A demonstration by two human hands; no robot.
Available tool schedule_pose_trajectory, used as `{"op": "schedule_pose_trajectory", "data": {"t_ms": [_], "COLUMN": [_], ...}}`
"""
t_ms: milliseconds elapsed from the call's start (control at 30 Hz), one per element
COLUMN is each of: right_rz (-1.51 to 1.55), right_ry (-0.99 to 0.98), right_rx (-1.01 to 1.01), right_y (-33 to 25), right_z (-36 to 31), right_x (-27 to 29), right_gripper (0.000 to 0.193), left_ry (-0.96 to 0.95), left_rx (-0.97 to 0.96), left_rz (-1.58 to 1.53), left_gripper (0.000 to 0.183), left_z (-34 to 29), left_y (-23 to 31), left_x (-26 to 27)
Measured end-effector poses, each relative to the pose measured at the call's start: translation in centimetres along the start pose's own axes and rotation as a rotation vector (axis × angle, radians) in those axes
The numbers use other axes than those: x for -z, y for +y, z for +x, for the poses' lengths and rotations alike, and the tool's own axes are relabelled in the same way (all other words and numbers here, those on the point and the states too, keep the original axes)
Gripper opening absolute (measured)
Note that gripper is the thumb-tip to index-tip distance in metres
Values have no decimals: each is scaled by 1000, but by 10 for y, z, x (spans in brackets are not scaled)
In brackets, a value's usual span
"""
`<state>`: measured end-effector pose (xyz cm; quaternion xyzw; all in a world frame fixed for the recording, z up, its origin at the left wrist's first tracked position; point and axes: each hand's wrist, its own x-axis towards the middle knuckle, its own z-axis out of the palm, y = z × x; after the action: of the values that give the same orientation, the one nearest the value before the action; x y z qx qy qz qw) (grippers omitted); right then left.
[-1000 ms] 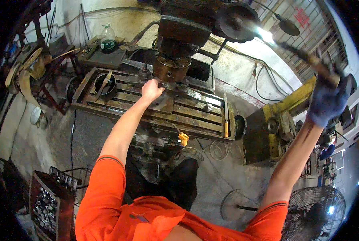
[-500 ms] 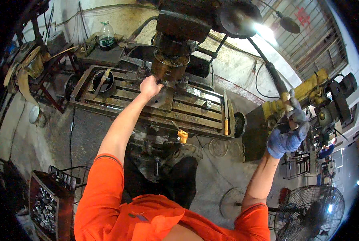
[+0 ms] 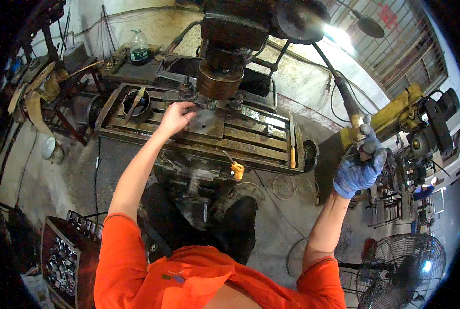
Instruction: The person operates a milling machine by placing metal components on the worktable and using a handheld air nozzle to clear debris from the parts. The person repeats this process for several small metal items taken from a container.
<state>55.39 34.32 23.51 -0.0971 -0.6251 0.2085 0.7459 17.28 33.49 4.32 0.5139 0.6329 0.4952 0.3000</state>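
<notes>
My bare left hand (image 3: 176, 118) hovers over the slotted machine table (image 3: 250, 149), left of the round cutter head (image 3: 219, 80). Its fingers are loosely bent, the thumb stands apart from them, and nothing shows between them. Beneath the cutter head sits a small metal block (image 3: 211, 104) on a flat plate (image 3: 204, 126). On the right, my right hand (image 3: 361, 162), in a blue-grey knit glove, is closed around the pale end of a long machine lever (image 3: 347, 98). Part of that grip is hidden by the glove.
A black pot (image 3: 136, 105) with a brush (image 3: 135, 103) stands on the table's left end. A yellow-handled tool (image 3: 236, 170) hangs at the front edge. A file (image 3: 293, 154) lies at the right end. Lower left is a bin of metal parts (image 3: 60, 268); lower right, a fan (image 3: 400, 273).
My left hand has drawn back to the left and slightly down, away from the cutter head. My right hand has lowered slightly with the lever. The view has shifted a little.
</notes>
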Motion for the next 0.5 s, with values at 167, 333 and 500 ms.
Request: {"op": "schedule_pose_trajectory", "data": {"t_ms": [167, 333, 500], "right_rz": [107, 49, -62], "right_ry": [60, -42, 98], "right_rx": [-104, -30, -65], "right_y": [3, 13, 13], "right_z": [-12, -18, -28], "right_x": [3, 15, 7], "right_gripper": [30, 34, 39], "left_ry": [56, 72, 70], "left_rx": [-1, -17, 27], "left_rz": [-51, -18, 19], "left_gripper": [33, 32, 33], "left_z": [-40, -66, -80], "left_y": [1, -3, 9], "left_x": [27, 37, 35]}}
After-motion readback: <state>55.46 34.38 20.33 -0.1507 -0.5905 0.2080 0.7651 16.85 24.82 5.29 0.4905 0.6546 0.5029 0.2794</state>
